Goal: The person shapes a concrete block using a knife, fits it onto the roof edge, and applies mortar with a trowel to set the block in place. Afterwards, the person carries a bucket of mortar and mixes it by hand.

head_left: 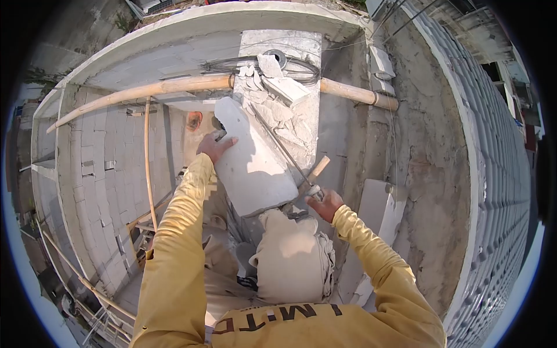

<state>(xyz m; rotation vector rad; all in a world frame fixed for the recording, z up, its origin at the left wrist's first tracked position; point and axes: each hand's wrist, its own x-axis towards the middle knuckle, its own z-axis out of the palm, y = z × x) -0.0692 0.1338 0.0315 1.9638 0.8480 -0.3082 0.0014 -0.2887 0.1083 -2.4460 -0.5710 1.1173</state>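
My left hand (214, 147) grips the left edge of a pale lightweight concrete block (249, 165), its thumb on the upper face. The block lies tilted above my lap, and its far left corner is broken unevenly. My right hand (326, 205) is closed round the handle of a handsaw (282, 149), whose long thin blade shows edge-on. The blade runs along the block's right side, pointing away from me; whether it touches the block I cannot tell. Beside the handle, a short wooden stick (319, 168) juts out. A dark object by my left fingers is partly hidden.
Broken block pieces (284, 116) and coiled wire (307, 71) lie on a dusty board (278, 40) across a bamboo pole (174, 85). Another pale block (374, 203) stands at right, near a rough wall ledge. Roof tiles (493, 191) lie beyond. Deep drop at left with bamboo scaffolding.
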